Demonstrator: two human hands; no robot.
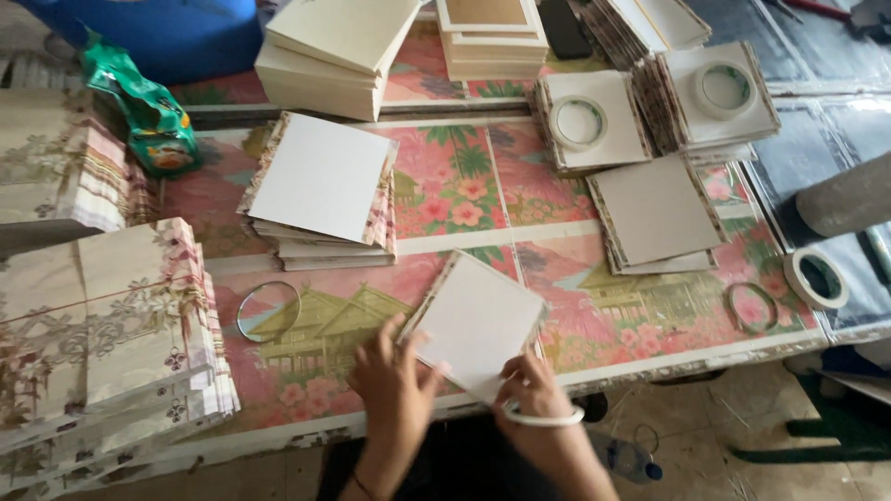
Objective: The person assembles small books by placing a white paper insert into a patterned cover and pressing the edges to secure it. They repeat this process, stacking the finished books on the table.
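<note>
A square white card panel (pixel 475 320) with patterned paper folded along its edges lies tilted near the table's front edge. My left hand (pixel 390 376) grips its lower left edge, fingers spread. My right hand (pixel 529 385) pinches the panel's lower corner; a roll of clear tape (pixel 543 418) hangs around that wrist like a bracelet. Behind the panel sits a stack of similar covered panels (pixel 320 190).
Flowery table cover (pixel 464 186). Patterned paper stacks (pixel 102 325) at left, a green packet (pixel 148 116), cream boxes (pixel 334 56) at the back, grey board stacks (pixel 654 213) with tape rolls (pixel 579 122) at right, more tape rolls (pixel 817 278), a thin ring (pixel 267 311), a bottle (pixel 631 459) on the floor.
</note>
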